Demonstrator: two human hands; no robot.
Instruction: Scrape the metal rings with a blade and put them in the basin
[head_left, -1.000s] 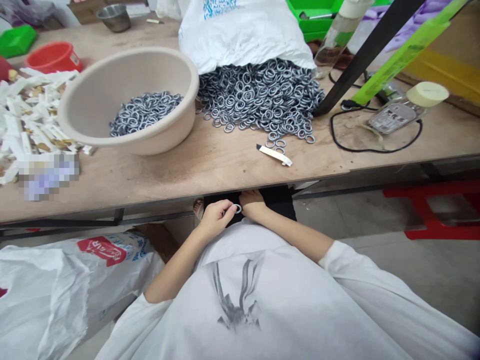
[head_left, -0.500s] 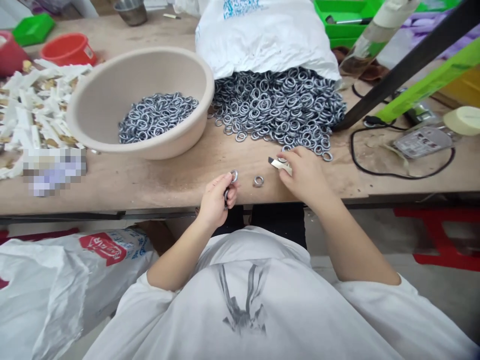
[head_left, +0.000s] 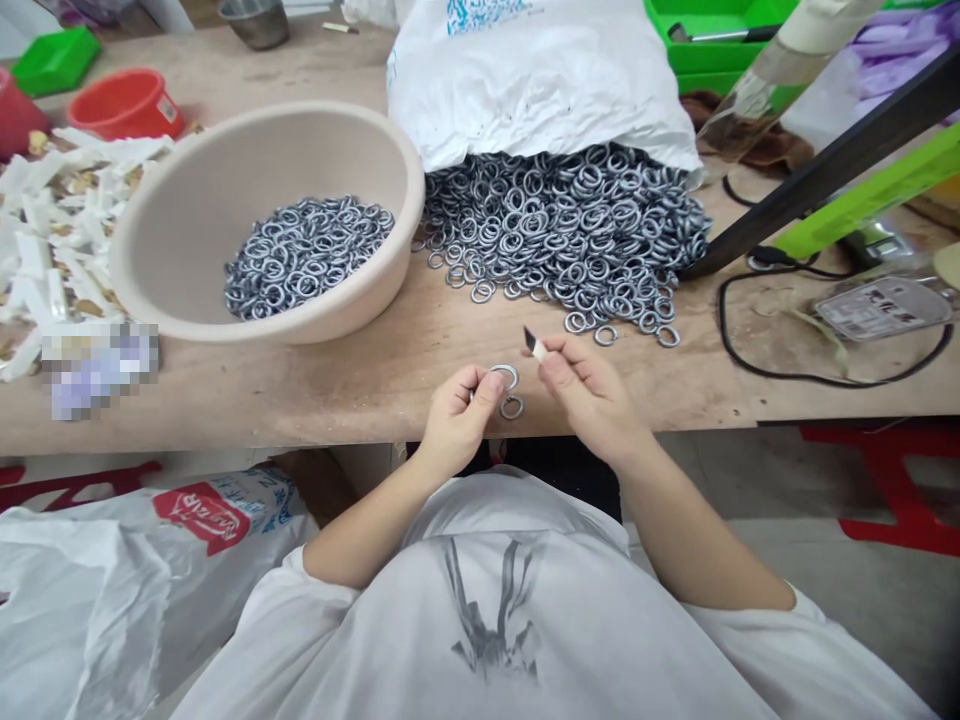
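left hand (head_left: 455, 412) pinches ring (head_left: 505, 376) | right hand (head_left: 589, 390) pinches blade (head_left: 534, 345) | loose ring (head_left: 512, 407) just below, on worktop (head_left: 337, 385)

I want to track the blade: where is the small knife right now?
In the head view the small knife is pinched in the right hand, just right of the ring in the left hand.

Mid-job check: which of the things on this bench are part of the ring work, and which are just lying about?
In use:
left hand pinching a metal ring
right hand holding a small blade tool
loose ring on the table edge
ring pile spilling from the white sack
beige basin with rings

Lying about:
red tub
white scraps
black cable
green tray
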